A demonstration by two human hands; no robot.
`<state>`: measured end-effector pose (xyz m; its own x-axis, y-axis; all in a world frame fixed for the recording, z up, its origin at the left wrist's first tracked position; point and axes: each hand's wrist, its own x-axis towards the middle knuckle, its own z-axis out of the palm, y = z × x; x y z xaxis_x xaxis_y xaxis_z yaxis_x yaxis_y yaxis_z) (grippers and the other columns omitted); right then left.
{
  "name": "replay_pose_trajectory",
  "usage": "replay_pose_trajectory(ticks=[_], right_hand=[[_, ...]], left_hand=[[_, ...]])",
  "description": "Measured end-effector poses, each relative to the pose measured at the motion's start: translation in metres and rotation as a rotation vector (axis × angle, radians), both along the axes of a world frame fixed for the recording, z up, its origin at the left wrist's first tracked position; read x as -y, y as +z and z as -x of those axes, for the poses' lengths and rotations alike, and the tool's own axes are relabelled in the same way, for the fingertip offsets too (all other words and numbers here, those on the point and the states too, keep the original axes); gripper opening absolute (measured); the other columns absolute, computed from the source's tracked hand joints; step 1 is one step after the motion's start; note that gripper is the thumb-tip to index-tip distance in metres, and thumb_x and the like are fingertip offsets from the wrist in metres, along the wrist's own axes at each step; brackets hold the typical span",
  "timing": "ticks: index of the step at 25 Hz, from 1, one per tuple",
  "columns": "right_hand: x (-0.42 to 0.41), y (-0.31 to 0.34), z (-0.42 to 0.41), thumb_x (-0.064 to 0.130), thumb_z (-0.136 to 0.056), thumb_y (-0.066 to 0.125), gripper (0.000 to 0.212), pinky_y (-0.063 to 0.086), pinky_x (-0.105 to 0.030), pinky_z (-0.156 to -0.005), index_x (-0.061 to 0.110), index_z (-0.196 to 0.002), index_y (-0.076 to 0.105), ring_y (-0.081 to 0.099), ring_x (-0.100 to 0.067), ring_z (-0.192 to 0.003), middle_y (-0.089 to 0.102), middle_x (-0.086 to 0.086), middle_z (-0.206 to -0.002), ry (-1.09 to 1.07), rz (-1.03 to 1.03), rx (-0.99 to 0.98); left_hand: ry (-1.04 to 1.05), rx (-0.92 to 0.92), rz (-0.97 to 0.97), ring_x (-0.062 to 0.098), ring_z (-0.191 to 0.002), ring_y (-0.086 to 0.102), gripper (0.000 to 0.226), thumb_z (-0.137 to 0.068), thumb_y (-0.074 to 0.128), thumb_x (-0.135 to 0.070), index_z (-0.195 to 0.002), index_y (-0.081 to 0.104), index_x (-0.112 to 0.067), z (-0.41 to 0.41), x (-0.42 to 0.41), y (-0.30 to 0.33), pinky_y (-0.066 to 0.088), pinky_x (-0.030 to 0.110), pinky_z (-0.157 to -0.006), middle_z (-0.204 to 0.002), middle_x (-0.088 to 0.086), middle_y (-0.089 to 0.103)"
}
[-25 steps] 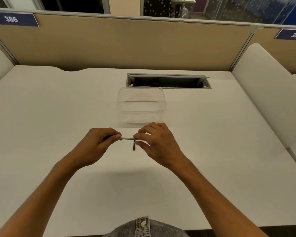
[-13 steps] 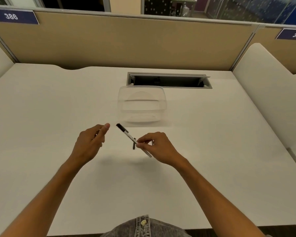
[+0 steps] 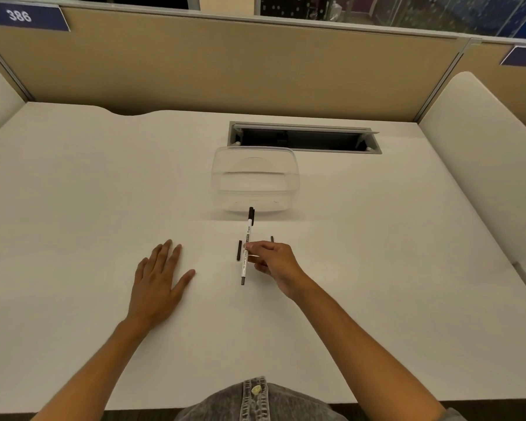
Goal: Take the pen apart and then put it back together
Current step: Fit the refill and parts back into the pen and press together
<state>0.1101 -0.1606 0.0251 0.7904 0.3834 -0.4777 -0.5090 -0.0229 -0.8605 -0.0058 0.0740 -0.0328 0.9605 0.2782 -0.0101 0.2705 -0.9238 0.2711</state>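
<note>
A white pen (image 3: 247, 238) with a black cap at its far end points away from me, over the middle of the desk. My right hand (image 3: 271, 262) pinches it near its middle between thumb and fingertips. Just left of the pen a short black pen part (image 3: 239, 250) lies on the desk. Another small dark piece (image 3: 272, 239) lies beyond my right hand's fingers. My left hand (image 3: 158, 278) rests flat on the desk to the left, fingers spread, holding nothing.
A clear plastic container (image 3: 255, 180) stands just beyond the pen's capped end. Behind it is an open cable slot (image 3: 304, 138) in the white desk (image 3: 73, 208). Tan partition walls close the back, and a white divider (image 3: 474, 165) stands at the right.
My left hand let go of the pen and dropped flat onto the desk. My right hand turned the pen from sideways to pointing away from me.
</note>
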Motion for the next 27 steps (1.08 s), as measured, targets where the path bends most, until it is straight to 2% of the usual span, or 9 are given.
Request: replay_pose_trajectory(ticks=[4,8,12,15,18,22,27], right_hand=[[-0.01,-0.001,-0.002,0.016,-0.087,0.07,0.005,0.049,-0.016,-0.063,0.014,-0.084,0.074,0.073,-0.01,-0.075,0.075,0.002,-0.083,-0.072,-0.014,0.042],[-0.024,-0.002,0.0,0.017,-0.086,0.072,0.007,0.049,-0.012,-0.057,0.01,-0.087,0.073,0.073,-0.009,-0.071,0.075,-0.002,-0.081,-0.068,0.068,0.217],[-0.038,-0.007,0.006,0.018,-0.084,0.074,0.008,0.053,-0.018,-0.065,0.011,-0.088,0.073,0.071,-0.008,-0.071,0.074,0.001,-0.079,-0.04,0.177,0.425],[-0.044,-0.011,0.013,0.022,-0.085,0.073,0.01,0.055,-0.02,-0.072,0.014,-0.092,0.073,0.07,-0.008,-0.077,0.075,0.003,-0.085,0.012,0.224,0.565],[-0.046,-0.012,0.015,0.022,-0.087,0.072,0.012,0.054,-0.019,-0.072,0.013,-0.095,0.073,0.068,-0.003,-0.077,0.075,0.001,-0.091,0.063,0.25,0.671],[-0.047,-0.008,0.016,0.023,-0.087,0.072,0.013,0.05,-0.011,-0.068,0.013,-0.096,0.073,0.064,0.007,-0.075,0.074,0.003,-0.093,0.092,0.255,0.721],[-0.05,0.005,0.013,0.022,-0.086,0.073,0.011,0.05,-0.012,-0.066,0.013,-0.093,0.073,0.065,0.004,-0.075,0.072,0.008,-0.088,0.044,0.217,0.739]], left_hand=[[0.027,0.019,-0.003,0.02,-0.148,0.015,0.075,-0.089,0.017,-0.065,-0.15,0.026,-0.023,-0.001,0.001,-0.004,0.015,0.043,-0.118,-0.16,0.002,0.022],[0.029,0.03,0.01,0.019,-0.148,0.014,0.073,-0.089,0.02,-0.064,-0.149,0.026,-0.023,-0.001,0.001,-0.006,0.014,0.043,-0.118,-0.16,0.001,0.022],[0.03,0.035,0.012,0.019,-0.148,0.014,0.073,-0.089,0.02,-0.064,-0.149,0.026,-0.023,-0.002,0.001,-0.005,0.013,0.042,-0.119,-0.16,0.001,0.021],[0.03,0.033,0.005,0.019,-0.148,0.014,0.074,-0.088,0.019,-0.064,-0.15,0.025,-0.024,-0.002,0.001,-0.005,0.013,0.042,-0.119,-0.16,0.001,0.021],[0.027,0.035,0.003,0.019,-0.148,0.015,0.075,-0.088,0.017,-0.066,-0.149,0.026,-0.024,-0.002,0.0,-0.005,0.014,0.043,-0.118,-0.16,0.001,0.022],[0.028,0.039,-0.004,0.02,-0.148,0.016,0.075,-0.088,0.017,-0.066,-0.149,0.026,-0.023,-0.002,0.0,-0.006,0.014,0.043,-0.118,-0.16,0.002,0.023],[0.029,0.036,0.002,0.02,-0.148,0.014,0.077,-0.088,0.015,-0.067,-0.15,0.025,-0.023,-0.002,0.0,-0.006,0.013,0.043,-0.119,-0.16,0.002,0.021]])
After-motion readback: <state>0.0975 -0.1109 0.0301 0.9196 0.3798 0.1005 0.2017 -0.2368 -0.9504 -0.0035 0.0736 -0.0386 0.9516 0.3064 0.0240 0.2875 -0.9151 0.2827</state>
